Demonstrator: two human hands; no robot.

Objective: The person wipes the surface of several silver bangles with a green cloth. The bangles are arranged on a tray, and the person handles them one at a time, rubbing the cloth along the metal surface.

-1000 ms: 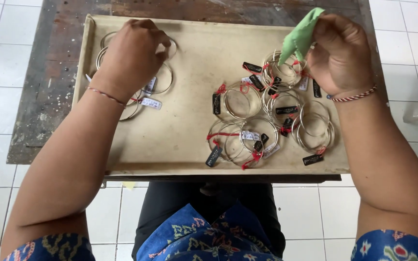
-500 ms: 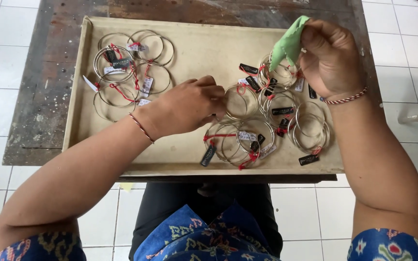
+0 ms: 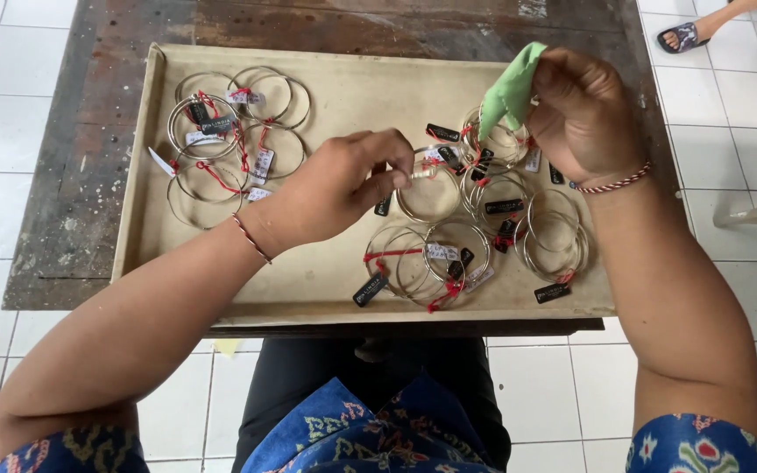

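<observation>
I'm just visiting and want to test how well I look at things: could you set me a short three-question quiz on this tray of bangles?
1. True or false: the right hand holds a green cloth.
2. What does the left hand pinch? A) a black tag lying alone B) a silver bangle from the right-hand cluster C) the tray's rim
3. Fill in: the bangles lie on a shallow beige ____ set on a worn wooden table.

Key: 1 true; 2 B; 3 tray.
</observation>
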